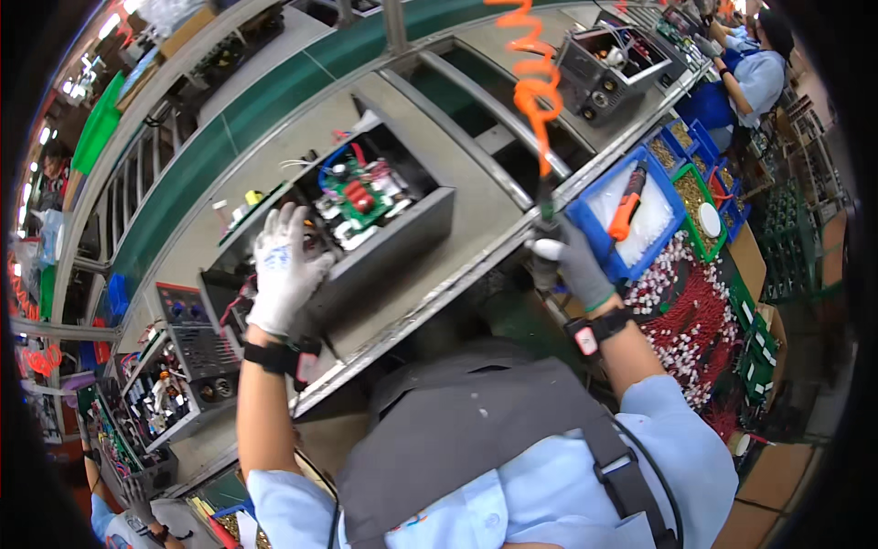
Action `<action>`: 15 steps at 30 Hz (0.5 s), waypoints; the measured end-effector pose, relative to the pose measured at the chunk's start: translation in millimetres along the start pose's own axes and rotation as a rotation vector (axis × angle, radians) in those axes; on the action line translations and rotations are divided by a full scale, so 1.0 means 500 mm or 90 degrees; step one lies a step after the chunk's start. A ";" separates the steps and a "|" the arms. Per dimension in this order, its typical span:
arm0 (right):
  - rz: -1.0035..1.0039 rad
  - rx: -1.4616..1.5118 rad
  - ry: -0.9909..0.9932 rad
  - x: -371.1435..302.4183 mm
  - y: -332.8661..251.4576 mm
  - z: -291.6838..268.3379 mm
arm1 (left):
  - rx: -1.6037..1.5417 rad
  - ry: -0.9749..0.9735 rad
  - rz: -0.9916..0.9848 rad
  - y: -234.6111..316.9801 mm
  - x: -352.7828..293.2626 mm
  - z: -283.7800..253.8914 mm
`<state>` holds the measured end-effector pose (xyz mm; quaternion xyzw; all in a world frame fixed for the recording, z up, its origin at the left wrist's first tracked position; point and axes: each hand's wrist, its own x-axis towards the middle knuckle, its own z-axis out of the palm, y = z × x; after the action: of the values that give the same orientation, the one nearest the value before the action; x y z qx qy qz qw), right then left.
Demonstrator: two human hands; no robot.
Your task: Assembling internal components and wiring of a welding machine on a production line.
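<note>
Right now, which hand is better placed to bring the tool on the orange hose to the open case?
Probably the right hand: its fingers are wrapped around the tool, below the coiled hose. The left hand is over at the case's left end, away from the tool.

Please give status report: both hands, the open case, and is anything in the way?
Left hand at open case, fingers extended. Right hand gripping tool. Case's circuit board exposed. Orange coil hanging above tool, not across case.
</note>
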<state>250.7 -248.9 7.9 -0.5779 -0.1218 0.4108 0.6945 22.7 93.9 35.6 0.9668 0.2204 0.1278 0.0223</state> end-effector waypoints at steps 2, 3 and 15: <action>-0.049 -0.119 0.045 0.060 0.103 -0.083 | 0.003 -0.048 -0.061 -0.029 0.015 0.034; -0.032 -0.127 0.068 0.071 0.126 -0.093 | -0.098 -0.135 -0.126 -0.025 0.034 0.020; 0.290 -0.224 0.155 0.070 0.242 -0.188 | -0.099 0.146 -0.102 0.102 0.027 -0.027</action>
<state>281.4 -290.6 -140.6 -0.7464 0.0257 0.4567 0.4834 52.3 53.6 56.9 0.9206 0.2872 0.2519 0.0815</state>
